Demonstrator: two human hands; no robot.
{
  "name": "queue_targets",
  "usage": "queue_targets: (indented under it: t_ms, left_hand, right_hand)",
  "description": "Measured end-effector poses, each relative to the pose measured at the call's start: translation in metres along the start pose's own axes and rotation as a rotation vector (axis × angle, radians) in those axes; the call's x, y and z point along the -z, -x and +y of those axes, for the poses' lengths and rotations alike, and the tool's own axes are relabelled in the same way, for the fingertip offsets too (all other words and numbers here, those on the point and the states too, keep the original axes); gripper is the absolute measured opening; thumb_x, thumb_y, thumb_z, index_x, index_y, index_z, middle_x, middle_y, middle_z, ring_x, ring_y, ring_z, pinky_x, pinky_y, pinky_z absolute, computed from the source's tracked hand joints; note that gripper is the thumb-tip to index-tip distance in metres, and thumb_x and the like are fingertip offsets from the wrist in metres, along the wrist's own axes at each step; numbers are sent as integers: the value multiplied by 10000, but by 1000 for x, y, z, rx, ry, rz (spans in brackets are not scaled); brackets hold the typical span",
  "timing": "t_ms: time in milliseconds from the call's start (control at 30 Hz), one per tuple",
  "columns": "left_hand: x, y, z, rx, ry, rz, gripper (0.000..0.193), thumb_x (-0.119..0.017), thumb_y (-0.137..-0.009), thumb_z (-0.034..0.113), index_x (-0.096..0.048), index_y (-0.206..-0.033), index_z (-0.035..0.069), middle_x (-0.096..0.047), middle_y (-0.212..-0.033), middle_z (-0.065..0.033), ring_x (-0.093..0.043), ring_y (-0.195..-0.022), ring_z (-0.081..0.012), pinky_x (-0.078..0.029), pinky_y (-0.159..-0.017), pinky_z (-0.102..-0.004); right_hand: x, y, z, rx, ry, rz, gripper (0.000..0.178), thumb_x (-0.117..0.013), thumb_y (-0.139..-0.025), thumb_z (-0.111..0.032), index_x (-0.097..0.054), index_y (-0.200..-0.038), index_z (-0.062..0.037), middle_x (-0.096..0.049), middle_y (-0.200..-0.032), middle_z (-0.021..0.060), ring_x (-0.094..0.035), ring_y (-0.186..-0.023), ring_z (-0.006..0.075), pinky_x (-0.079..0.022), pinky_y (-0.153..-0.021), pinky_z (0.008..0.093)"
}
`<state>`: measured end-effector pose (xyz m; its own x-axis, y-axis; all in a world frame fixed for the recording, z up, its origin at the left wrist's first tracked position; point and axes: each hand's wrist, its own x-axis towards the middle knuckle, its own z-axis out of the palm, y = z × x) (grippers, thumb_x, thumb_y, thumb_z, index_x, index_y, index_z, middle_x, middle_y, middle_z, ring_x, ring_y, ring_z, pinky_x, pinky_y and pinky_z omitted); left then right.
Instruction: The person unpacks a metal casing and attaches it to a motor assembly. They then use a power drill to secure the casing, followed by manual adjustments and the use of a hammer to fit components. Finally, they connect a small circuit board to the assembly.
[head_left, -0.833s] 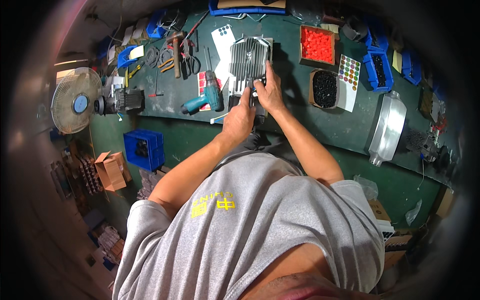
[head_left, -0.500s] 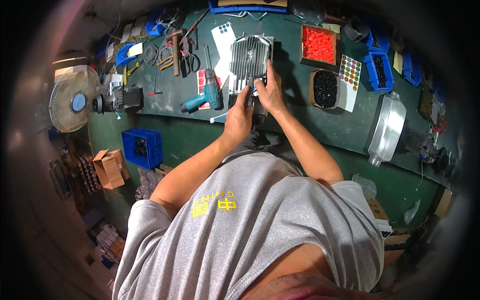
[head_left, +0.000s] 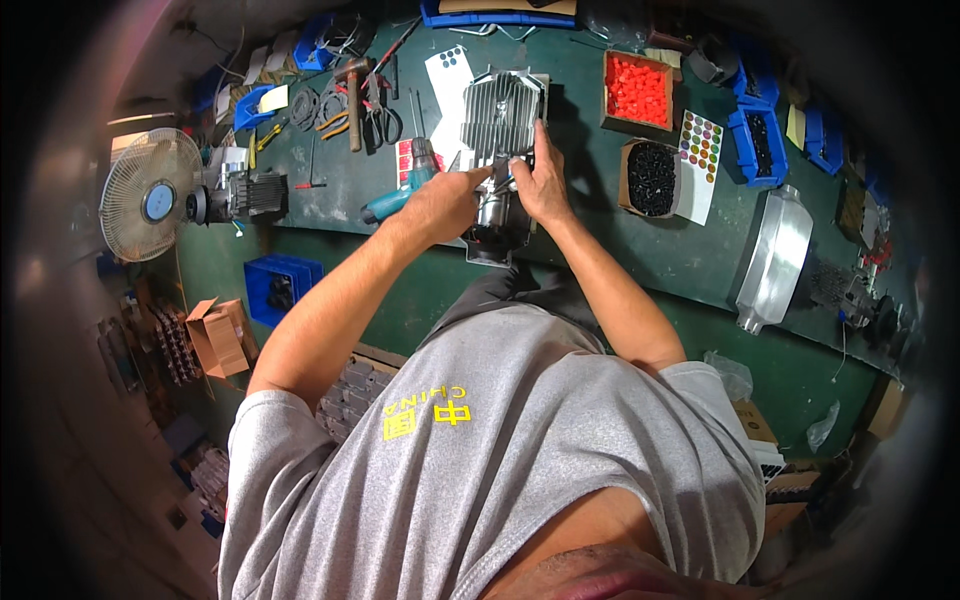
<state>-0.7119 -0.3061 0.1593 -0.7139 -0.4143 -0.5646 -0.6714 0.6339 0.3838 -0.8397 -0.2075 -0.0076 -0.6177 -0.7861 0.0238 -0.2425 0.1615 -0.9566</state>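
Head view: finned grey housing [head_left: 503,125] on green bench [head_left: 640,255], at its near edge. Left hand [head_left: 440,203] loosely closed, forefinger pointing at the housing's lower end; whether it pinches anything, cannot tell. Right hand [head_left: 538,185] curled, gripping that end. Step judged: fitting a small part. Next calls for steady fingertip alignment. Drill [head_left: 405,192] just left, red caps box [head_left: 637,90] beyond.

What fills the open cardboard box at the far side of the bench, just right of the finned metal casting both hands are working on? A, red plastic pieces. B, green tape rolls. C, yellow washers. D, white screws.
A: the cardboard box right of the finned metal casting is packed with bright red small pieces, while the left hand and right hand sit at the casting's near end.
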Motion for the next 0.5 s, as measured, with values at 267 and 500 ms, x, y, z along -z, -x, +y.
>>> queue_targets:
  t_ms: [267, 500]
  left_hand:
    - [30, -34, -2, -101, -122, -228, 521, -556, -873, -10, -620, -1380, 87, -722, -1094, -231, -714, -1003, -358, -555, -876, -442]
    - [-2, -17, -7, -61, -148, -6, 571, -540, -889, 11, -547, -1449, 118, -712, -982, -280, -703, -941, -434, -560, -829, -506]
  right_hand:
    - [-1, 0, 4, 7, 31, -8, 813, -588, -919, -256, -228, -1589, 30, -343, -1596, 259, -358, -1418, 426, -301, -1205, 475]
    - [-2, -1, 6, 24, -8, 14, 810, -594, -946, -313, -239, -1586, 35, -372, -1553, 307, -371, -1420, 432, -288, -1202, 468]
